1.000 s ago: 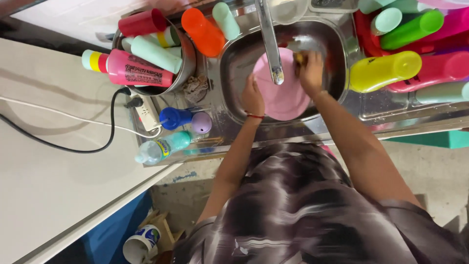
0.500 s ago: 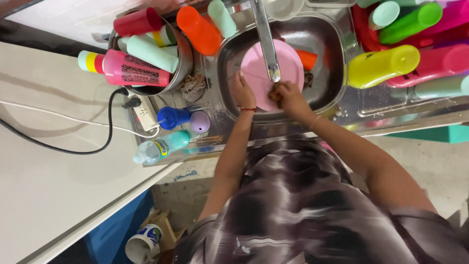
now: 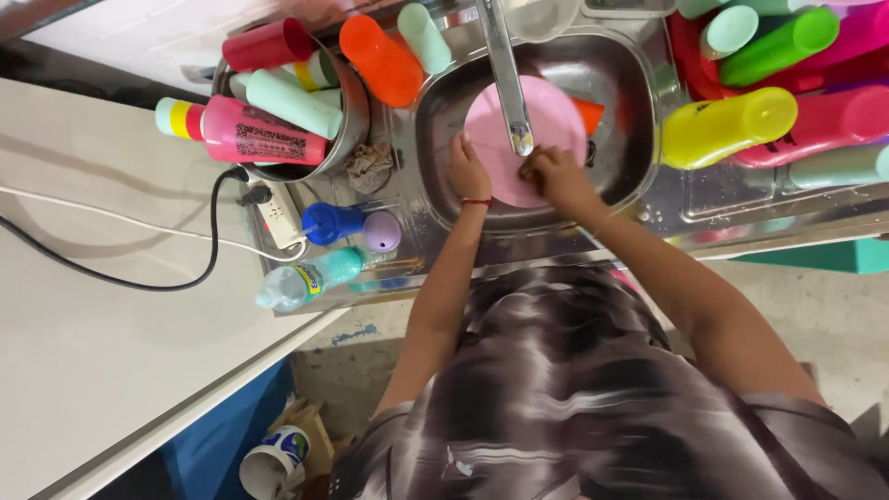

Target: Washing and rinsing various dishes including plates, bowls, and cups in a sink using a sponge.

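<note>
One pink plate [image 3: 505, 130] in one sink [image 3: 435, 139] — left hand [image 3: 469, 171] gripping its edge, right hand [image 3: 553, 176] pressed closed on it

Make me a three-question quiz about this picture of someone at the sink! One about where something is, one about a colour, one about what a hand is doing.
1. Where is the plate?
A. on the floor
B. in the sink
C. in the bowl of bottles

2. What colour is the plate?
A. pink
B. blue
C. black

3. What is the left hand doing?
A. hanging at the person's side
B. holding the blue cup
C. holding the plate's edge

Answers:
1 B, the plate sits inside the steel sink, under the tap.
2 A, its face is plain pink.
3 C, the left hand grips the plate's left rim, while the right hand presses on its lower part.
</note>
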